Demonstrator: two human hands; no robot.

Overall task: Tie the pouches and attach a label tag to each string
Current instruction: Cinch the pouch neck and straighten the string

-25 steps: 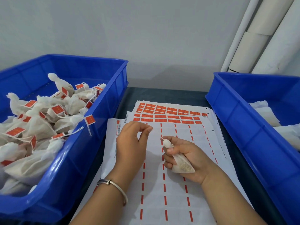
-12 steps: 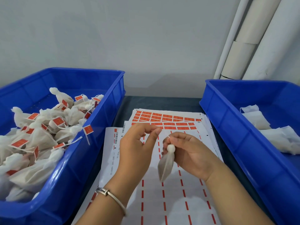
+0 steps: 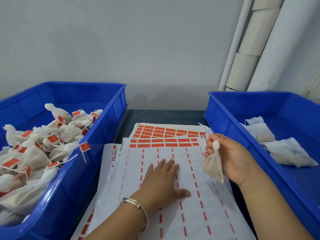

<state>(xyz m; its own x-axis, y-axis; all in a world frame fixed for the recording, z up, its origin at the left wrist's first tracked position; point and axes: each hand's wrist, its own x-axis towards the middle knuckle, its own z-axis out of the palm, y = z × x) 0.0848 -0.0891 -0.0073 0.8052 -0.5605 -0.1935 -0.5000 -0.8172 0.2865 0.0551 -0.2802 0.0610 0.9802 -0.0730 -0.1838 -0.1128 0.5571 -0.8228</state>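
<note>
2 hands are at work here. The right hand pinches the tied neck of a small white pouch between its thumb and fingers, and the pouch hangs down in the air over the right side of the label sheet. Its thin white string sticks up out of the top of the fist. The left hand lies flat on the sheet with its fingers straight and a little spread, pressing the paper down. The step now looks like getting a tag for this string. To do it well, keep the paper held still, peel 1 red label from the rows at the far end of the sheet, and fold it neatly over the string so both sticky halves meet. Keep the pinch on the neck firm so the knot does not slip. The pouch is soft thin cloth with a round knob on top and pale grainy stuff inside. The left blue bin is full of pouches that already have red tags. The right blue bin holds a few flat pouches with no tags on them.
</note>
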